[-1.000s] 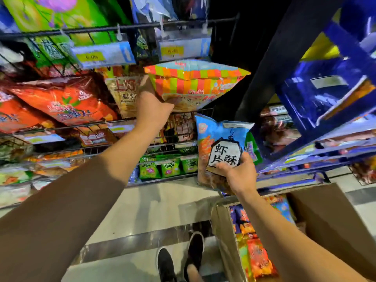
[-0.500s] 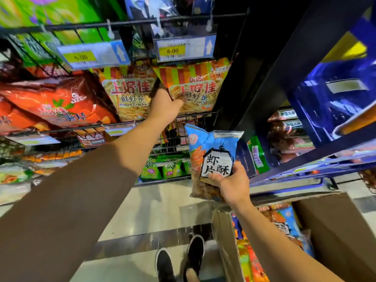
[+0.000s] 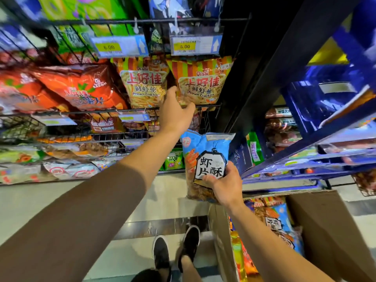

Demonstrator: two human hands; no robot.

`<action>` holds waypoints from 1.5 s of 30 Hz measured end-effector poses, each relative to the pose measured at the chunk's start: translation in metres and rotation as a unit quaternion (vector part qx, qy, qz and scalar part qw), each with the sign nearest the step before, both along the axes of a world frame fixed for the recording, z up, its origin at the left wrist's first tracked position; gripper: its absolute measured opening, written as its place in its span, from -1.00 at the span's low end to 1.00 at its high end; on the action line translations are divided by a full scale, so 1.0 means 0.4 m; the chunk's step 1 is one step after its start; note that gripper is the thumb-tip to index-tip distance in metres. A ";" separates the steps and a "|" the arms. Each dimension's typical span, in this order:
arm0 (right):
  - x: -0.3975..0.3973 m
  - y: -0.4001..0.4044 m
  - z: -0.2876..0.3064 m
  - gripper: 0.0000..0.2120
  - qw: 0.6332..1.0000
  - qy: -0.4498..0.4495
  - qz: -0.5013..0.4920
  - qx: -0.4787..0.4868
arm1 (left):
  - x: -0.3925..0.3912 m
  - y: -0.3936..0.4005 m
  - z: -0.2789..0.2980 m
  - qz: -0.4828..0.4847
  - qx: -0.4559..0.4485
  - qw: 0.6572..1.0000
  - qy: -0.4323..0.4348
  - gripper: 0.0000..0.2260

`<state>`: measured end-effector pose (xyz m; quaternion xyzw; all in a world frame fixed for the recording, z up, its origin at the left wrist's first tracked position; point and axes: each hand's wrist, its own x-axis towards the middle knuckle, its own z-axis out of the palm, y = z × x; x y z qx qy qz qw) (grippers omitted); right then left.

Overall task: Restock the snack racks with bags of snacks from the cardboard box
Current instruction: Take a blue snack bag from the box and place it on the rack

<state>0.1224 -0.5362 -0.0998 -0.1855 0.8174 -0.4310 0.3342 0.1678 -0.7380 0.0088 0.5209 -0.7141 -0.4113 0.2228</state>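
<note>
The left hand (image 3: 176,110) pinches the lower edge of a striped prawn cracker bag (image 3: 200,82) on the wire rack (image 3: 105,112); the right hand (image 3: 224,185) grips a blue snack bag (image 3: 205,157) above the cardboard box (image 3: 325,231).

Left arm stretched far and up, left hand (image 3: 175,110) curled, thumb out. Right hand (image 3: 223,185) nearer, lower, fingers pinching.
</note>
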 end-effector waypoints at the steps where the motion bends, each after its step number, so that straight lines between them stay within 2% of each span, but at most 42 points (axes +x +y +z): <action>1: 0.012 0.012 0.008 -0.54 1.000 0.000 0.005 -0.003 | 0.034 0.023 0.003 -0.018 -0.007 1.000 0.001 -0.43; 4: 0.058 0.032 0.070 -0.58 1.000 -0.001 0.011 -0.022 | 0.161 0.092 0.013 -0.041 -0.017 0.999 -0.008 -0.46; 6: 0.097 0.033 0.110 -0.59 0.999 -0.008 0.018 -0.044 | 0.263 0.136 0.011 -0.021 0.005 1.000 0.002 -0.45; 10: 0.203 0.008 0.201 -0.58 0.992 -0.015 0.079 -0.099 | 0.466 0.202 0.013 0.021 0.121 0.990 0.065 -0.36; 13: 0.310 -0.025 0.240 -0.57 0.980 -0.040 0.145 -0.132 | 0.608 0.241 0.020 0.030 0.180 0.974 0.135 -0.42; 18: 0.552 -0.083 0.283 -0.49 0.951 -0.078 0.254 -0.159 | 0.877 0.277 0.010 0.087 0.174 0.963 0.189 -0.62; 20: 0.671 -0.095 0.293 -0.44 0.939 -0.083 0.292 -0.160 | 0.997 0.293 0.018 0.132 0.158 0.951 0.231 -0.60; 23: 0.853 -0.111 0.305 -0.47 0.920 -0.078 0.351 -0.155 | 1.190 0.323 0.029 0.171 0.127 0.940 0.266 -0.61; 28: 1.130 -0.151 0.328 -0.40 0.895 -0.182 0.384 -0.136 | 1.522 0.364 0.033 0.201 0.106 0.938 0.263 -0.54; 31: 1.275 -0.192 0.346 -0.69 0.884 -0.199 0.399 -0.142 | 1.670 0.371 0.036 0.189 0.120 0.939 0.260 -0.46; 32: 1.323 -0.205 0.358 -0.73 0.886 -0.196 0.394 -0.148 | 1.711 0.371 0.032 0.193 0.127 0.936 0.266 -0.42; 34: 1.407 -0.235 0.360 -0.72 0.889 -0.197 0.385 -0.152 | 1.785 0.364 0.025 0.211 0.134 0.926 0.281 -0.35; 37: 1.512 -0.283 0.354 -0.57 0.886 -0.222 0.380 -0.143 | 1.885 0.328 0.005 0.215 0.150 0.924 0.278 -0.37; 40: 1.592 -0.363 0.329 -0.69 0.889 -0.226 0.379 -0.126 | 1.966 0.256 -0.033 0.199 0.164 0.932 0.253 -0.20; 43: 1.662 -0.481 0.301 -0.75 0.889 -0.218 0.388 -0.104 | 2.033 0.146 -0.062 0.224 0.169 0.930 0.237 -0.26; 45: 1.707 -0.584 0.283 -0.61 0.889 -0.207 0.401 -0.078 | 2.076 0.056 -0.073 0.244 0.164 0.930 0.222 -0.34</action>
